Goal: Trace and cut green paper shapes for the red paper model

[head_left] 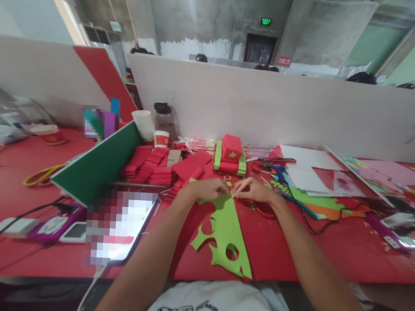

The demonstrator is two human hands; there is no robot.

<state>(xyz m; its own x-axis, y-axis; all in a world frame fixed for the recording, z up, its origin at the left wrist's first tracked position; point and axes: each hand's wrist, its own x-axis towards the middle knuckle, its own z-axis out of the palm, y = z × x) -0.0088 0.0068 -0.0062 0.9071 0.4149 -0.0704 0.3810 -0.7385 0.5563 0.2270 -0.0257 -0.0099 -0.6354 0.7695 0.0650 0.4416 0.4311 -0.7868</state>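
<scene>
Ideally, the pink stick (242, 187) pinched by the right hand (256, 190) should be steadied, the green sheet (229, 224) being flattened by the curled left hand (211, 189), grip unclear.

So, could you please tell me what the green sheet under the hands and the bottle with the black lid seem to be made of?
Green sheet: matte, probably paper or craft foam; it looks thin, with cut-out holes and little shine.
Bottle: smooth, see-through plastic or glass, I cannot tell which; its body looks translucent.
</scene>
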